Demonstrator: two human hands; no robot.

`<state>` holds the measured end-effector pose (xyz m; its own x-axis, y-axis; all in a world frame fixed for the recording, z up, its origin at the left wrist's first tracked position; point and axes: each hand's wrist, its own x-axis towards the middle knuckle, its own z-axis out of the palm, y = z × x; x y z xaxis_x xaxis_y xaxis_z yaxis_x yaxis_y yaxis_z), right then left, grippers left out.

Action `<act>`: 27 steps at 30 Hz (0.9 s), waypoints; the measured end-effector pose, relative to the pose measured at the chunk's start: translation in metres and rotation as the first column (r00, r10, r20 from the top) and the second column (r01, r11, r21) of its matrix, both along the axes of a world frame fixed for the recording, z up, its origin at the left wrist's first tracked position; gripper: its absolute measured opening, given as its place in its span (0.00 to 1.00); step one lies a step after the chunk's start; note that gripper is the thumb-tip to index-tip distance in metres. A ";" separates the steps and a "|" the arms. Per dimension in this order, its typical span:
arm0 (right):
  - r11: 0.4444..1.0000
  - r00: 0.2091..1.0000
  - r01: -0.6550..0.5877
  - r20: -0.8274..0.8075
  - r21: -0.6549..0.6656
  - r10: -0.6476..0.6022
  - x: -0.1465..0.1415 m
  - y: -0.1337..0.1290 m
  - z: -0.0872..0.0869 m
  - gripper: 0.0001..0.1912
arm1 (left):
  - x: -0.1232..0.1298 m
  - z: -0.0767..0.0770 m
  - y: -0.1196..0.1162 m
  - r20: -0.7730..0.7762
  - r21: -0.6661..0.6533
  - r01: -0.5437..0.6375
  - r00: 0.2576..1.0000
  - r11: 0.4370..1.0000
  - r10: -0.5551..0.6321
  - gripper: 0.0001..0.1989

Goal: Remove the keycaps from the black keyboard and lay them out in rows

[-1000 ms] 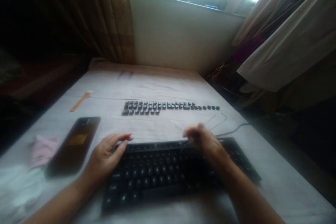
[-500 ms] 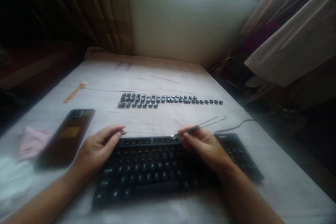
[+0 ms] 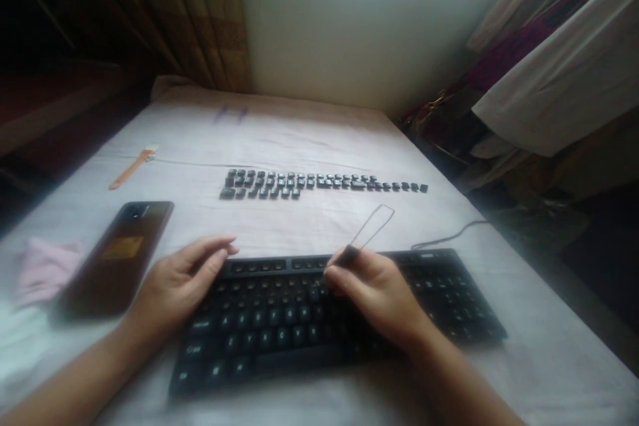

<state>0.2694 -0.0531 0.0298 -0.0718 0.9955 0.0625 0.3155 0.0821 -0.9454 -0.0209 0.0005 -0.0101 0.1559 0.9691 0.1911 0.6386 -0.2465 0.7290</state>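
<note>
A black keyboard [image 3: 299, 356] lies across the front of the bed, with several bare key positions in its upper rows. Between the thumb and fingers of my right hand [image 3: 374, 286] is a wire keycap puller [image 3: 352, 254]. Its thin wire loop points up and away, and its lower end is down at the upper letter row, partly hidden by my fingers. My left hand [image 3: 187, 279] rests at the keyboard's upper left corner, fingers loosely stretched, thumb a little apart, nothing between them. Beyond the keyboard, removed keycaps [image 3: 319, 182] are laid out in rows.
A phone [image 3: 122, 253] lies face down at the left, beside a pink cloth [image 3: 47, 269]. An orange-handled brush [image 3: 130, 172] is farther back. The keyboard's cable [image 3: 454, 237] runs off the right edge of the bed sheet [image 3: 309, 136]. Cloth hangs [image 3: 564, 93] at the right.
My right hand has moved slightly left and down, and the puller has tilted so its loop rises more steeply, its other end now over the upper letter row. My left hand stays put.
</note>
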 end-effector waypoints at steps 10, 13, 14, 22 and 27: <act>0.962 0.971 -0.122 0.231 0.243 0.065 -0.002 -0.001 -0.001 0.03 | 0.001 0.002 -0.002 0.007 -0.014 0.016 1.000 1.000 -0.015 0.17; 0.945 0.957 -0.191 0.265 0.267 0.118 -0.002 -0.001 -0.002 0.06 | 0.001 0.002 -0.001 0.008 -0.013 0.018 1.000 1.000 -0.018 0.17; 0.939 0.952 -0.213 0.274 0.272 0.137 -0.003 -0.002 -0.002 0.06 | 0.002 0.002 -0.001 0.009 -0.014 0.021 1.000 1.000 -0.021 0.17; 0.862 0.907 -0.310 0.397 0.400 0.141 -0.005 -0.003 -0.009 0.05 | 0.002 0.002 -0.002 0.012 -0.019 0.031 0.999 0.999 -0.031 0.17; 0.863 0.882 -0.332 0.450 0.380 0.141 -0.007 -0.003 -0.011 0.05 | 0.003 0.003 -0.002 0.014 -0.027 0.033 0.999 0.999 -0.032 0.18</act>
<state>0.2626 -0.0562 0.0185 -0.4150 0.8186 0.3969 0.5669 0.5739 -0.5909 -0.0182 -0.0010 -0.0067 0.1851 0.9684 0.1673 0.6208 -0.2472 0.7440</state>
